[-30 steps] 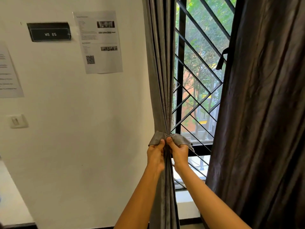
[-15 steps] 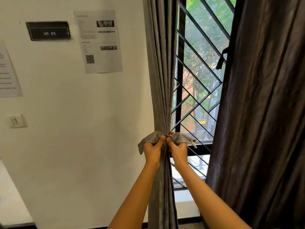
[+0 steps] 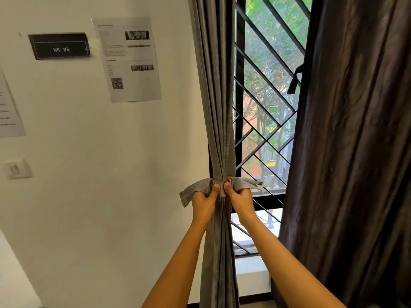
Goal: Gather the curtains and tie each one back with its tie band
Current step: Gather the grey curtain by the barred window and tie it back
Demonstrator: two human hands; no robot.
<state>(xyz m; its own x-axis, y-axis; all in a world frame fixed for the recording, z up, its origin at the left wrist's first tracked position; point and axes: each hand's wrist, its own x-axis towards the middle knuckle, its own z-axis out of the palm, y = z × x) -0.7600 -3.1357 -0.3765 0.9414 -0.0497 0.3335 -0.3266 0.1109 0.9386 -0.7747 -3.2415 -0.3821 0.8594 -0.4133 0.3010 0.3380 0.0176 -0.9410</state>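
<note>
The left grey curtain (image 3: 219, 103) hangs gathered into a narrow bundle at the window's left edge. A grey tie band (image 3: 201, 188) wraps around it at waist height, and its two ends stick out left and right. My left hand (image 3: 204, 203) grips the band's left end, my right hand (image 3: 240, 200) grips its right end, and both thumbs press where the ends cross on the bundle. The right dark curtain (image 3: 351, 152) hangs loose and wide at the right. A dark strap (image 3: 294, 80), apparently its tie band, dangles at its left edge.
A black diagonal window grille (image 3: 266, 130) fills the gap between the curtains, with trees outside. The white wall on the left carries a "WS 05" sign (image 3: 60, 46), printed sheets (image 3: 130, 60) and a light switch (image 3: 16, 168). A white sill (image 3: 251, 265) runs below the window.
Both hands have pulled the band's ends apart sideways, so the left end now sticks out further toward the wall and the band sits tighter around the bundle.
</note>
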